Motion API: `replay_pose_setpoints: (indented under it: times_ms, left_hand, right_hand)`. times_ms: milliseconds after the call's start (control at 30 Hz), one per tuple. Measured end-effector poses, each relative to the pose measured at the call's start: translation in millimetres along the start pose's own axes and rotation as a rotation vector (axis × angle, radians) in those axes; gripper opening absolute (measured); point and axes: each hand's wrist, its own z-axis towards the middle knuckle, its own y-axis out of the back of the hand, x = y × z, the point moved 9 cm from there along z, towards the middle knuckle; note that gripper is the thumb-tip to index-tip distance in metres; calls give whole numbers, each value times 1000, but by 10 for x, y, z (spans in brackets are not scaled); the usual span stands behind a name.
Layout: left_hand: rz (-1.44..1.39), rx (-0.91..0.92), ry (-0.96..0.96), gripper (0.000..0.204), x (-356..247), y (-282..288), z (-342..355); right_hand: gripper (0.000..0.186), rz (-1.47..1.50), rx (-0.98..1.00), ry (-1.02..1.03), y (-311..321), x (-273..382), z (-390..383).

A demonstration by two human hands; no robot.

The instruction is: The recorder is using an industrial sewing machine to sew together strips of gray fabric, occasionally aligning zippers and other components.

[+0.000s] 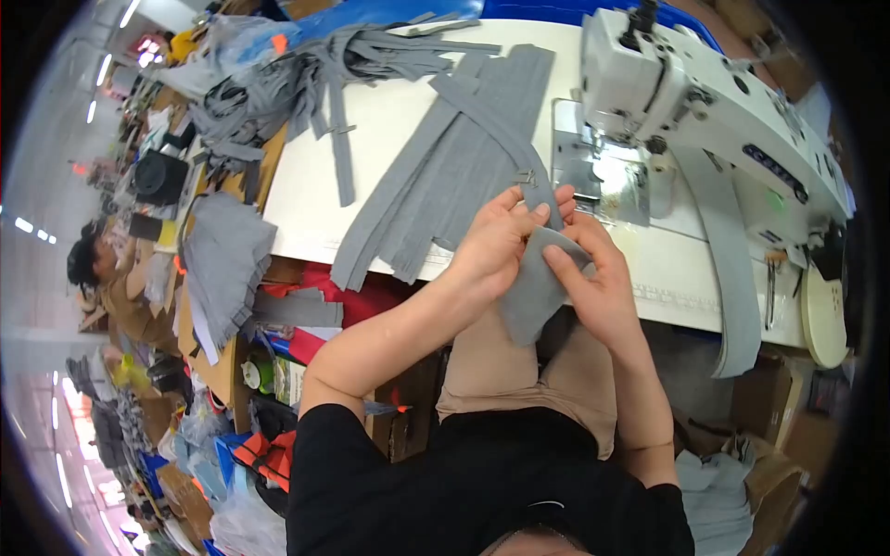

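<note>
1. Head view, far left: co-worker in a brown top [130, 301], dark hair, side-on; hands too small to make out
2. Next right: fanned pile of grey cloth pieces [225, 264], just off the left end of a white table [301, 208]
3. Table, upper left: tangled heap of grey strips [246, 107]; one loose strip [341, 171] trails from it down the tabletop, a small metal-looking bit near its middle
4. Mid-table: broad layer of flat grey strips [464, 181], slanting from upper right to lower left, some ends past the near edge
5. Across that layer: curved grey strip [491, 125], bending down to the hands; small metallic piece [527, 177] on it just above the fingers
6. Left hand [505, 239]: thumb and fingers closed, pinching the strip's lower end; partly behind the grey panel
7. Grey panel [536, 287]: between the hands, at the near table edge, hanging above beige trousers [491, 366]
8. Right hand [598, 269]: thumb laid on the panel's face, fingers bent round its right side, pinching it
9. Right: white sewing machine [732, 116], lit at the needle area
10. Far right: long grey piece [732, 287] draped over the near edge; tweezer-like tool [771, 289] and cream disc [823, 315] beyond
</note>
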Motion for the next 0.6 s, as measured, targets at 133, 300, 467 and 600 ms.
replay_pose_setpoints:
  times_ms: [133, 300, 467, 600]
  left_hand:
    - [-64, 30, 131, 37, 287, -136, -23]
    - [189, 179, 252, 39, 308, -380, -7]
    - [340, 307, 165, 39, 392, -434, 72]
    - [82, 179, 157, 34, 374, -329, 119]
  right_hand:
    - [11, -80, -60, -146, 147, -180, -214]
    - [9, -178, -127, -110, 339, -134, -513]
    - [12, -169, -156, -188, 423, -30, -800]
    - [12, 53, -76, -187, 404, -40, -905]
